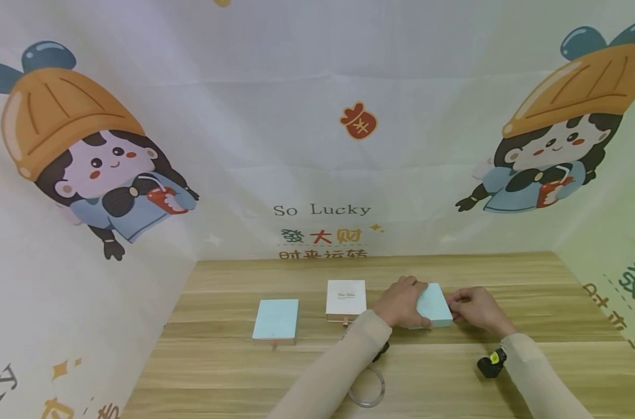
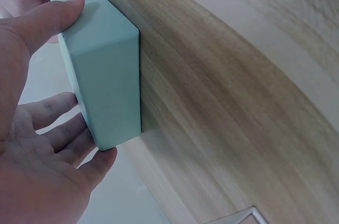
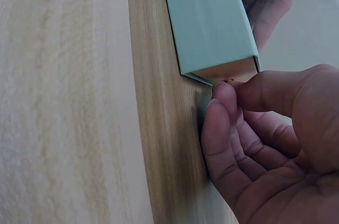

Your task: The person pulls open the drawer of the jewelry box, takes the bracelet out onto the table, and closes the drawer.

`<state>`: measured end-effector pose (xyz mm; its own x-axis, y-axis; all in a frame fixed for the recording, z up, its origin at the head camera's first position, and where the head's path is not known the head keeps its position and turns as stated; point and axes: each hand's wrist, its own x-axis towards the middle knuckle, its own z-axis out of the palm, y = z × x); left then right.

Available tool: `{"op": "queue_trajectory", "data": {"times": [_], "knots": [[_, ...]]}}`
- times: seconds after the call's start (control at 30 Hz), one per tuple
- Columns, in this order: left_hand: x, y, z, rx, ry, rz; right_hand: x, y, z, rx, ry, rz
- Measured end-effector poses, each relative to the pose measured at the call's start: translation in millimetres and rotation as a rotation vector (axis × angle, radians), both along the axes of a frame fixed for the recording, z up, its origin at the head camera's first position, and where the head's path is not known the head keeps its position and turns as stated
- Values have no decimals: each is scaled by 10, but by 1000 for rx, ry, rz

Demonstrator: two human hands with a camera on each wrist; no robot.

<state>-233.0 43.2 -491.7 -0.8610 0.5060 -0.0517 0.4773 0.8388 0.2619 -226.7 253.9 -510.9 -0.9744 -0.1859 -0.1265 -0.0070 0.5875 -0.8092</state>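
Observation:
A pale blue drawer-style gift box (image 1: 435, 304) lies on the table toward the right. My left hand (image 1: 400, 304) grips it from the left, thumb on the near long side and fingers round the far side, as the left wrist view shows on the box (image 2: 108, 86). At the box's right end, my right hand (image 1: 476, 308) pinches with thumb and index finger at the copper-coloured drawer face (image 3: 225, 70). What lies between those fingertips is mostly hidden, probably a small pull tab. The drawer appears to sit within its sleeve.
Left of my hands lie a white box (image 1: 346, 298) with printed lettering and another pale blue box (image 1: 276, 318), each with a small tab facing me. A clear ring (image 1: 368, 402) lies near the front, partly behind my left sleeve. A printed cloth (image 1: 307, 128) walls the table's back and sides.

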Motion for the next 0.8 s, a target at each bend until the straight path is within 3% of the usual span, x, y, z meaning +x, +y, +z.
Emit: {"op": "queue_trajectory", "data": {"times": [0.8], "knots": [[0,-3,-11,-13,8,7,9,52,3,5,-3,-6]]}}
